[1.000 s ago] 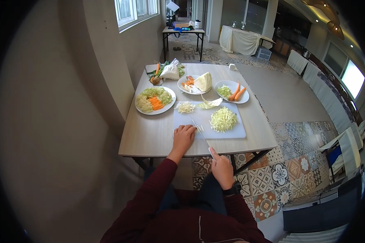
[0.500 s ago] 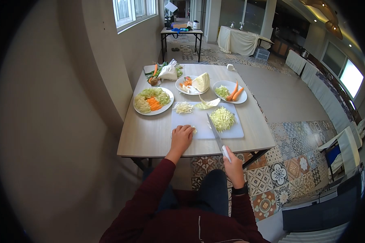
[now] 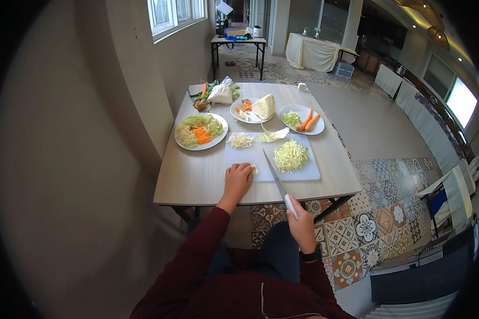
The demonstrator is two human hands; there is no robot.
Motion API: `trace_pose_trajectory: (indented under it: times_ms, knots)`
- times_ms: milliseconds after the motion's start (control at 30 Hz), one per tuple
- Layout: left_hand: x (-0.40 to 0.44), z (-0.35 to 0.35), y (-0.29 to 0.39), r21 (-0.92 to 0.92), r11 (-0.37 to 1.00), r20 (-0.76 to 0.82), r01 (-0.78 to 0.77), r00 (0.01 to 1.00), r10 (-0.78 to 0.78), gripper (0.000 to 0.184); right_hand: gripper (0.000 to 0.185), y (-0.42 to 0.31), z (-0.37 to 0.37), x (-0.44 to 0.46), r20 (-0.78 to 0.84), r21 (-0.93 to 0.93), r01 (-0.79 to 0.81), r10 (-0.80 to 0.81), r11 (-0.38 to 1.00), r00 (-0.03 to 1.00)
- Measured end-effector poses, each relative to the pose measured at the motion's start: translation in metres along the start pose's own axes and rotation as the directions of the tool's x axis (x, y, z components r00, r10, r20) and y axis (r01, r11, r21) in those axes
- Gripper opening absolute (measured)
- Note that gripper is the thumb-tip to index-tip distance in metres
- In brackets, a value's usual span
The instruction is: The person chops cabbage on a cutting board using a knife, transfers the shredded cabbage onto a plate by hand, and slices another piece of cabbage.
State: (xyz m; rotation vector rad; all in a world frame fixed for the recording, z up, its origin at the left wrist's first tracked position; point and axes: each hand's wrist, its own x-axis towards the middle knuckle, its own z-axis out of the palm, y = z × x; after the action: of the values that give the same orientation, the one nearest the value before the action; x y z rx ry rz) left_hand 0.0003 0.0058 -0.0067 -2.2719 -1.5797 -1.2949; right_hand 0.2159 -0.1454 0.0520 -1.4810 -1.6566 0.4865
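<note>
My right hand (image 3: 302, 223) is wrapped round the white handle of a kitchen knife (image 3: 275, 176), its blade angled up and left over the white cutting board (image 3: 266, 158). At the board's lower left, my left hand (image 3: 239, 179) presses down with curled fingers on a small piece of cabbage (image 3: 254, 169), mostly hidden under them. Right of the blade lies a mound of shredded cabbage (image 3: 291, 156). A smaller pile of pale cabbage strips (image 3: 241, 140) and a loose cabbage leaf (image 3: 272, 135) are along the board's far edge.
Behind the board stand a plate of sorted shredded vegetables (image 3: 222, 139), a plate with a cabbage wedge (image 3: 264, 107) and a plate with whole carrots (image 3: 312, 123). A plastic bag (image 3: 220, 94) and more vegetables sit at the far left corner. A wall borders the table's left.
My right hand has moved left with the knife, bringing the blade away from the shredded mound and nearer my left hand. The left hand has stayed in place.
</note>
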Motion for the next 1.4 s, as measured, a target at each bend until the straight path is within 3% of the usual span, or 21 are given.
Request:
trace_pose_trajectory:
  times_ms: [267, 867, 1400]
  knots:
    - [0.0, -0.004, 0.003, -0.006, 1.0, 0.037, 0.026, 0.999, -0.026, 0.017, 0.045, -0.017, 0.015, -0.011, 0.101, 0.061, -0.043, 0.036, 0.997, 0.994]
    - [0.001, -0.002, 0.001, -0.023, 0.999, 0.029, 0.033, 0.999, -0.033, 0.013, 0.053, -0.023, 0.021, -0.033, 0.151, -0.175, 0.033, -0.007, 0.984, 0.988]
    - [0.002, -0.006, 0.004, -0.015, 0.999, 0.032, 0.039, 0.999, -0.039, 0.014, 0.05, -0.026, 0.019, -0.013, 0.183, -0.153, 0.014, 0.014, 0.988, 0.983]
